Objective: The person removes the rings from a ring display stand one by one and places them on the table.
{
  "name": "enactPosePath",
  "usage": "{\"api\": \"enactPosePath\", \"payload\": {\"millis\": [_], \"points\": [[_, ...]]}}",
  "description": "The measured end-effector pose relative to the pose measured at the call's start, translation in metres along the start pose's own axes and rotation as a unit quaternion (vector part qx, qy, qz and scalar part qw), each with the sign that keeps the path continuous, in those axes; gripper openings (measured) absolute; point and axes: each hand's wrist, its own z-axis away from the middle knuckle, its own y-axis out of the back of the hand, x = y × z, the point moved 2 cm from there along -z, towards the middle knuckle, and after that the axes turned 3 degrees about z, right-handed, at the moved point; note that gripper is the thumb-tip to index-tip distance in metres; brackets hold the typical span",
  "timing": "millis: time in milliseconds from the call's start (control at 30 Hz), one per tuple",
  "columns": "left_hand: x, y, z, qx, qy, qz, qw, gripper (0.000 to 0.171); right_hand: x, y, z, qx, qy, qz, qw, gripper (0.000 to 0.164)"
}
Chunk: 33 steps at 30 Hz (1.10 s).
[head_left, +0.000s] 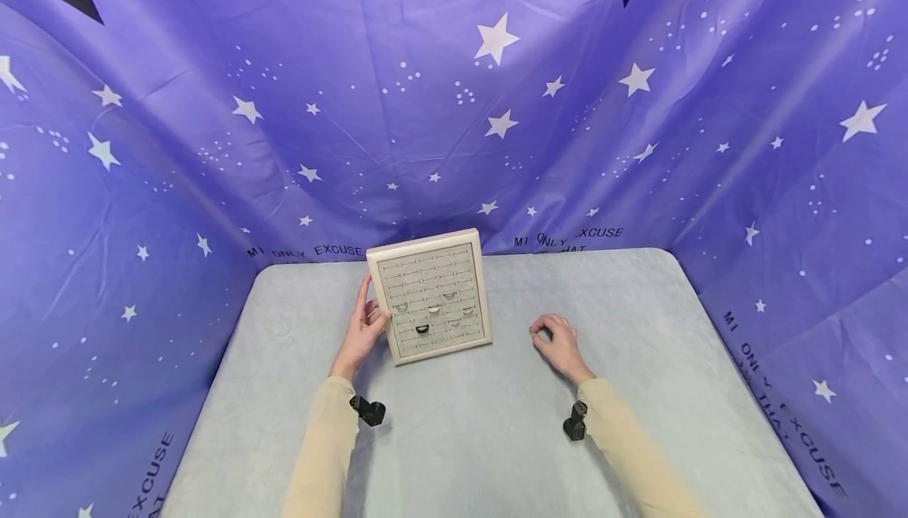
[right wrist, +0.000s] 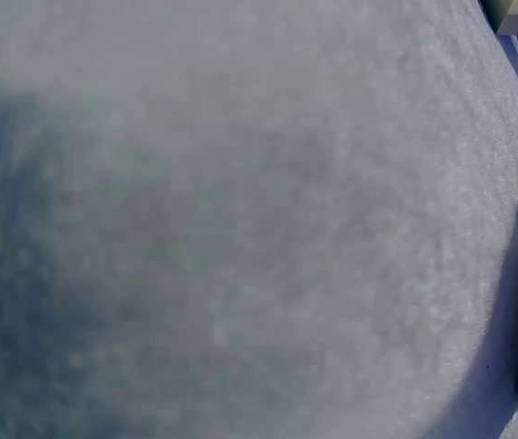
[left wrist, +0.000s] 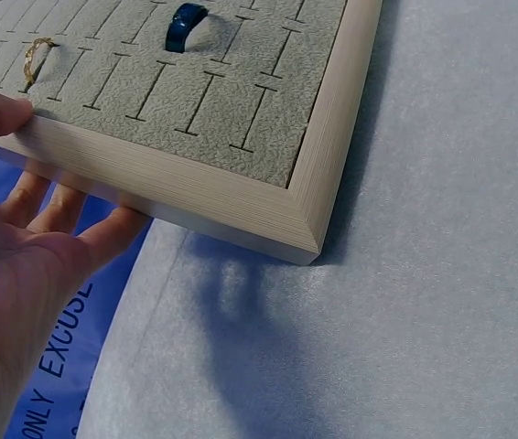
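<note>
My left hand (head_left: 360, 334) grips the left side of a ring display board (head_left: 485, 297), thumb on the front of its pale frame and fingers behind. The board is tilted up to face me, its lower edge near the tabletop. Several rings sit in its grey slotted padding, among them a dark ring (head_left: 422, 329) and a gold ring (head_left: 401, 307). In the left wrist view the dark one looks like a shiny blue band (left wrist: 178, 35). My right hand (head_left: 560, 346) rests on the table to the right of the board, fingers loosely curled, with nothing visible in them.
A table (head_left: 638, 297) with a light grey cloth lies under both hands. Purple curtains (head_left: 426, 92) printed with stars and lettering hang behind and on both sides. A black wrist camera (head_left: 367, 410) sits on the left wrist and another black camera (head_left: 575, 422) on the right.
</note>
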Motion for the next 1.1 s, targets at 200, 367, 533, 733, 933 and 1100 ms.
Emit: {"api": "enactPosePath", "payload": {"millis": [200, 367, 533, 733, 933, 1100], "points": [[-0.001, -0.001, 0.001, 0.002, -0.012, -0.01, 0.9999, 0.083, 0.001, 0.002, -0.001, -0.003, 0.002, -0.011, 1.0, 0.01], [-0.002, -0.001, 0.001, 0.003, -0.019, -0.012, 0.9997, 0.083, -0.002, 0.004, -0.002, -0.005, 0.016, -0.022, 1.0, 0.011], [-0.002, 0.0, 0.0, 0.006, -0.014, -0.015, 0.9998, 0.083, -0.01, 0.005, 0.0, -0.015, 0.02, -0.023, 0.999, 0.012], [-0.002, 0.001, 0.001, 0.008, 0.0, -0.022, 0.9997, 0.083, -0.026, 0.005, 0.0, -0.013, 0.039, -0.038, 0.998, 0.015], [0.0, 0.001, 0.002, 0.003, 0.006, -0.016, 0.9998, 0.083, -0.047, 0.004, -0.008, -0.022, 0.037, -0.068, 0.997, 0.016], [-0.004, 0.001, 0.001, 0.007, 0.002, -0.009, 0.9999, 0.084, -0.069, 0.003, -0.015, -0.024, 0.05, -0.072, 0.996, 0.018]]}}
